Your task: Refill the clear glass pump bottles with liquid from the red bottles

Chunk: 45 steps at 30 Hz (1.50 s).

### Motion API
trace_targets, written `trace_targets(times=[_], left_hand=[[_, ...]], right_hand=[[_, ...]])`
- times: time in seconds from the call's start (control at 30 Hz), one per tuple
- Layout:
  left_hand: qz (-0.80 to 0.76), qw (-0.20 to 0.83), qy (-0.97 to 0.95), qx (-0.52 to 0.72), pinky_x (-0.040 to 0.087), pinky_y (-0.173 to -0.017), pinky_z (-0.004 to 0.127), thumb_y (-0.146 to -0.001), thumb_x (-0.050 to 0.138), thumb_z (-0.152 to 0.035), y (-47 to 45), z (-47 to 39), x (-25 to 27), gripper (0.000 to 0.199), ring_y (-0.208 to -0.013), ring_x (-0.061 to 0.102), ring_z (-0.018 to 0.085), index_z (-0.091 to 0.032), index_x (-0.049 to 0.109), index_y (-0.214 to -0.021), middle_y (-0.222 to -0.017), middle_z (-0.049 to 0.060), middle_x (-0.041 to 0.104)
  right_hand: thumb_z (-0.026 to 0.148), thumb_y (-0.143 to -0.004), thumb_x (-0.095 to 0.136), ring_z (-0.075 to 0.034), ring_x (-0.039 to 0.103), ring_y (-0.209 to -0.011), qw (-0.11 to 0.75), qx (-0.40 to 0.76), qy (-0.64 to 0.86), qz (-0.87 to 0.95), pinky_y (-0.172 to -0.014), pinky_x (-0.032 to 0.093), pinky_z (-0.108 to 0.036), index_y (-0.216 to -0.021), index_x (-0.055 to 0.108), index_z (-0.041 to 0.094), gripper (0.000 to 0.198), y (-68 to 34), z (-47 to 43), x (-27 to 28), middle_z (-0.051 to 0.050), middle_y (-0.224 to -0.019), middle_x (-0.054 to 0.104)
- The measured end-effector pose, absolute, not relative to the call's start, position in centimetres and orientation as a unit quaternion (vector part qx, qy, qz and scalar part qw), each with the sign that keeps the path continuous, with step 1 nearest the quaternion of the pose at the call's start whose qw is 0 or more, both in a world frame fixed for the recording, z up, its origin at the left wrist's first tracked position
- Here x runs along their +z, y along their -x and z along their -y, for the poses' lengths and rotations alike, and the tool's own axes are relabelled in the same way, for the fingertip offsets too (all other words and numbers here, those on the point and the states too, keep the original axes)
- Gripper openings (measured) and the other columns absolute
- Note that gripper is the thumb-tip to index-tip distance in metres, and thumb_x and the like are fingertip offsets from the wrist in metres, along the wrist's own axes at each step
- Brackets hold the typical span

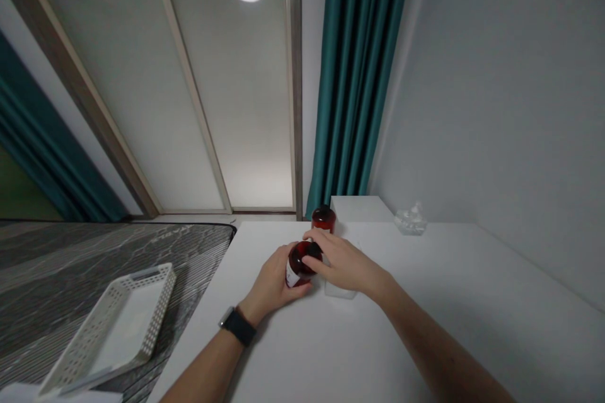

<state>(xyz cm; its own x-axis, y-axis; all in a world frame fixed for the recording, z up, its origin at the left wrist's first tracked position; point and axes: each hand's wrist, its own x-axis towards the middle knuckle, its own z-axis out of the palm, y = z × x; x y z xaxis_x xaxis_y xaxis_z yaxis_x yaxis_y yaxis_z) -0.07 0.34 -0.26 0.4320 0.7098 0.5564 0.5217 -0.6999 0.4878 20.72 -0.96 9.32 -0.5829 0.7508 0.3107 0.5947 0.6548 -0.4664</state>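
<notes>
An amber-brown bottle (299,259) with a white label tilts a little over the white table (302,352). Wrapped around its side is my left hand (271,280), which wears a dark watch at the wrist. My right hand (343,261) closes over the top of the same bottle, its fingers at the dark cap (315,250), partly hidden by them. Just behind stands a second amber bottle (324,218) with a dark cap. Beneath my right hand lies a clear, flat-looking container (339,291), mostly covered.
A white box (362,208) sits at the table's back edge, with crumpled clear plastic (411,220) to its right. On the dark striped surface at the left rests a white perforated basket (113,321). Teal curtains (357,75) and a wall (501,94) border the far side.
</notes>
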Motion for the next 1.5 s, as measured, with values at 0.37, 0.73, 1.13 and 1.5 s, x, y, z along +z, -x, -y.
trace_targets(times=[0.37, 0.73, 1.13, 1.5], left_hand=[[-0.377, 0.149, -0.830, 0.382, 0.048, -0.101, 0.047, -0.074, 0.075, -0.026, -0.1, -0.1, 0.2, 0.075, -0.118, 0.057, 0.030, -0.021, 0.037, -0.138, -0.131, 0.013, 0.057], [-0.369, 0.138, -0.834, 0.386, 0.048, -0.100, 0.044, -0.074, 0.076, -0.026, -0.3, 0.0, 0.5, 0.070, -0.116, 0.059, 0.029, -0.022, 0.042, -0.135, -0.128, 0.011, 0.060], [-0.377, 0.128, -0.835, 0.379, 0.047, -0.104, 0.048, -0.074, 0.075, -0.027, -0.2, -0.1, 0.4, 0.070, -0.121, 0.058, 0.031, -0.021, 0.042, -0.136, -0.132, 0.013, 0.059], [-0.387, 0.108, -0.831, 0.384, 0.050, -0.102, 0.049, -0.075, 0.074, -0.030, -0.2, -0.5, -0.2, 0.070, -0.120, 0.060, 0.033, -0.020, 0.044, -0.138, -0.132, 0.014, 0.060]], right_hand=[[0.008, -0.089, 0.044, -0.021, 0.057, -0.098, 0.266, 0.111, 0.356, 0.889, -0.089, 0.046, -0.037, -0.105, 0.054, 0.021, 0.023, -20.5, 1.4, 9.7, -0.007, -0.104, 0.057], [0.001, -0.081, 0.044, -0.022, 0.056, -0.105, 0.323, 0.139, 0.341, 0.872, -0.095, 0.045, -0.038, -0.102, 0.053, 0.022, 0.031, -21.2, 1.4, 9.6, -0.006, -0.105, 0.057], [0.016, -0.091, 0.050, -0.020, 0.060, -0.098, 0.430, 0.262, 0.390, 0.771, -0.090, 0.047, -0.037, -0.111, 0.059, 0.022, 0.023, -25.4, 1.3, 6.0, -0.005, -0.105, 0.065], [0.014, -0.080, 0.058, -0.023, 0.060, -0.091, 0.373, 0.148, 0.529, 0.748, -0.085, 0.048, -0.040, -0.090, 0.060, 0.021, 0.012, -32.9, 0.5, -0.7, -0.004, -0.093, 0.066]])
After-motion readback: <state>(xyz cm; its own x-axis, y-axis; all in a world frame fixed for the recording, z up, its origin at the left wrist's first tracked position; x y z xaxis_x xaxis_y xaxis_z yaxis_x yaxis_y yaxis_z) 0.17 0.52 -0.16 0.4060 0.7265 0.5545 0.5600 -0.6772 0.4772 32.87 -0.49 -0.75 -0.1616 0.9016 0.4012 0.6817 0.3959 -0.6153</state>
